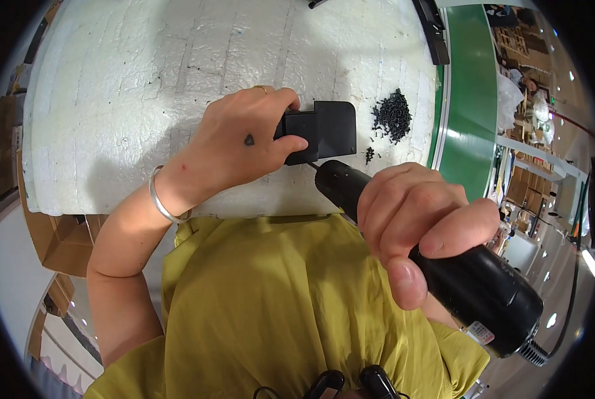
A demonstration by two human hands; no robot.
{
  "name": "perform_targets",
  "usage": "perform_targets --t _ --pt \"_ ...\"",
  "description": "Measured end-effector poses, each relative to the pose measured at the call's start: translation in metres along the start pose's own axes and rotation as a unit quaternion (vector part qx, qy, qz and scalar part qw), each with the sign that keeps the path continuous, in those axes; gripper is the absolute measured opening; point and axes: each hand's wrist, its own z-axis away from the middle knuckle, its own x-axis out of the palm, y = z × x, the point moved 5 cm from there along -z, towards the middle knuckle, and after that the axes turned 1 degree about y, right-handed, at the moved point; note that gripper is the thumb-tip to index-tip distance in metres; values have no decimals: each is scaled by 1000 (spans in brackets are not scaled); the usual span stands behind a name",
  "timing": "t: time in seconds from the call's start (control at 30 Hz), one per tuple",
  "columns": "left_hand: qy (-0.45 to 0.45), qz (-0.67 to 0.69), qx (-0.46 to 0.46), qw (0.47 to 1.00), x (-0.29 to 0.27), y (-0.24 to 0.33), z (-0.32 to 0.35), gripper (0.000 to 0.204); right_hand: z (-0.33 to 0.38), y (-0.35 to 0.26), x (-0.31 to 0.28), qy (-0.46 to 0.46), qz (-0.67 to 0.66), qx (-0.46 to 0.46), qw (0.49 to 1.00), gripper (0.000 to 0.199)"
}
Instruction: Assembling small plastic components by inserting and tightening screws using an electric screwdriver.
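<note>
My left hand (244,139) grips a small black rectangular plastic part (327,130) that rests on the white foam work surface (144,80). A silver bangle sits on that wrist. My right hand (417,219) is wrapped around a black electric screwdriver (470,282), held at a slant. Its thin tip meets the near edge of the black part, just under my left thumb. A pile of small black screws (392,116) lies on the foam to the right of the part.
A green conveyor belt (470,100) runs along the right side of the foam pad. A black tool lies at the pad's far right edge (434,33). Cardboard boxes (51,239) stand at the lower left. Shelves and cartons fill the far right background.
</note>
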Motion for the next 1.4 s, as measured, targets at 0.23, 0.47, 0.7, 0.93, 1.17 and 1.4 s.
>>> perform_targets --t 0.23,0.47,0.7,0.93,1.17,1.4 --pt "-25 27 -23 999 -2 0 -1 32 -11 3 1 -147 70 50 985 29" --pt "-18 24 -14 999 -4 -3 3 33 -13 13 8 -165 56 32 984 32" --pt "-7 25 -11 1000 -1 -3 3 34 -7 15 10 -155 58 34 986 32" --pt "10 10 3 1000 0 -1 -5 36 -14 7 8 -144 75 55 985 32" --pt "79 211 -95 970 -23 -9 -7 46 12 -7 -35 199 -92 -68 973 50" --pt "154 526 -81 833 -18 34 6 55 14 46 -37 213 67 207 952 63"
